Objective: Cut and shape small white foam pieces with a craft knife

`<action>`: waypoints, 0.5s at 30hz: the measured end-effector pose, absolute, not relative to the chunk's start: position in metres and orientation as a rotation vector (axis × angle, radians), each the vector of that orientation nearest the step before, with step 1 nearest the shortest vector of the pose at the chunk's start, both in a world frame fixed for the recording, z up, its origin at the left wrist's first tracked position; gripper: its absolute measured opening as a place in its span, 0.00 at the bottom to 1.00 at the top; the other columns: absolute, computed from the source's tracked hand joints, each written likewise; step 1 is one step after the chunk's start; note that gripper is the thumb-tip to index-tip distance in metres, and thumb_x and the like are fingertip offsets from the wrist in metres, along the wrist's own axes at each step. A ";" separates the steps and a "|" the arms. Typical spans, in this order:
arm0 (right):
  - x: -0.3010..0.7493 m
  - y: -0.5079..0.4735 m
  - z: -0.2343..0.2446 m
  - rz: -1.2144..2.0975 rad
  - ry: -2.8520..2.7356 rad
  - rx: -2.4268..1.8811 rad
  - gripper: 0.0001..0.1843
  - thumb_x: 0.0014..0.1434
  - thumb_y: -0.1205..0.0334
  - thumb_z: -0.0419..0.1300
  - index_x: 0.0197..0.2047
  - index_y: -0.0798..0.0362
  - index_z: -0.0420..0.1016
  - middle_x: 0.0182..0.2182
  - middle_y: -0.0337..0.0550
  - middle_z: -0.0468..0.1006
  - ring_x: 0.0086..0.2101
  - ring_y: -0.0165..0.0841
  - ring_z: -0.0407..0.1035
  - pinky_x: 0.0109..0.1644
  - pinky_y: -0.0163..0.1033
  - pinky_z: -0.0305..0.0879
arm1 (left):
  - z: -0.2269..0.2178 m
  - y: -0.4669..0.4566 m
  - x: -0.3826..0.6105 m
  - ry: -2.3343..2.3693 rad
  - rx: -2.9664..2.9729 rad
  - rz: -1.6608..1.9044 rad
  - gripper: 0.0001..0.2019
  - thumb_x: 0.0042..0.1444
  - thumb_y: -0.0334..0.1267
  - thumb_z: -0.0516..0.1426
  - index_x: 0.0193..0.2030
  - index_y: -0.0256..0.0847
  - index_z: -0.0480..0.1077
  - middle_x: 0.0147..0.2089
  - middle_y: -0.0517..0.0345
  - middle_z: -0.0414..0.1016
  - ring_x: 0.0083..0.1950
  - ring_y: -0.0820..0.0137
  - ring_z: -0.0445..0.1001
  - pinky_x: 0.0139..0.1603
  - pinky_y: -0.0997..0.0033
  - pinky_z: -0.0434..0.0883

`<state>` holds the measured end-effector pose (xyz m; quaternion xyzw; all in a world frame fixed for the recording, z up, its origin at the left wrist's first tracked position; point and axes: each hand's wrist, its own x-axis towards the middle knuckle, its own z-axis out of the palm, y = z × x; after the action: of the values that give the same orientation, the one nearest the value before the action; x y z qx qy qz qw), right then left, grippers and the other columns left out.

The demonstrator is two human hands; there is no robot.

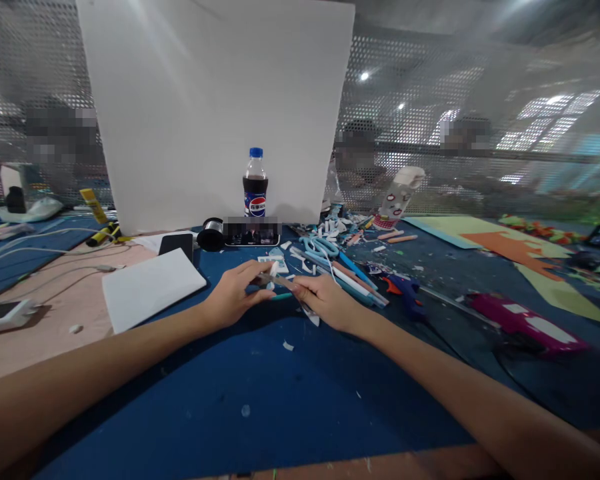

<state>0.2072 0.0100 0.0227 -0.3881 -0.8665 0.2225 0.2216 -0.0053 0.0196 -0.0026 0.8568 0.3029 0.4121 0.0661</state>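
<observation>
Both hands meet above the blue mat (220, 407). Between them runs a thin, flat, brownish strip (281, 281), whose kind I cannot make out. My left hand (233, 293) pinches its left end between thumb and fingers, near a small white piece (275, 268). The right end is gripped by my right hand (333, 303), thumb on top. A teal edge (281, 296) shows just under the strip, and a pale pointed piece (310, 315) sticks out below my right hand. Light-blue scissors (323, 248) lie just beyond, among white scraps.
A cola bottle (255, 193) stands before a white board (215, 100), beside a phone (253, 235) and a black spool (211, 235). Right lie a blue glue gun (407, 297), a magenta glue gun (527, 323) and coloured sheets (505, 247). Left is a white flat rectangle (153, 290).
</observation>
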 end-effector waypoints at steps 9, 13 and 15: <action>0.207 0.010 0.021 0.770 -2.367 -1.007 0.24 0.62 0.47 0.43 0.23 0.55 0.61 0.18 0.37 0.63 0.20 0.26 0.58 0.27 0.32 0.52 | -0.003 0.020 -0.006 0.801 2.486 1.207 0.19 0.56 0.41 0.56 0.52 0.34 0.64 0.45 0.47 0.71 0.42 0.68 0.73 0.41 0.69 0.74; 0.206 0.010 0.020 0.839 -2.355 -1.004 0.25 0.62 0.47 0.42 0.22 0.55 0.61 0.18 0.37 0.63 0.21 0.26 0.58 0.27 0.32 0.53 | -0.002 0.020 -0.006 0.764 2.418 1.140 0.19 0.55 0.41 0.56 0.52 0.35 0.64 0.46 0.47 0.70 0.44 0.67 0.72 0.43 0.67 0.74; 0.206 0.010 0.020 0.875 -2.345 -0.998 0.25 0.62 0.46 0.42 0.22 0.55 0.61 0.18 0.37 0.63 0.20 0.26 0.58 0.27 0.32 0.53 | -0.002 0.020 -0.007 0.749 2.383 1.117 0.19 0.55 0.40 0.56 0.53 0.36 0.64 0.47 0.47 0.70 0.44 0.67 0.72 0.43 0.67 0.74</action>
<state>0.2056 0.0099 0.0205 -0.3613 -0.8486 0.3167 0.2216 -0.0069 0.0197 -0.0017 0.8531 0.2680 0.3998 0.2012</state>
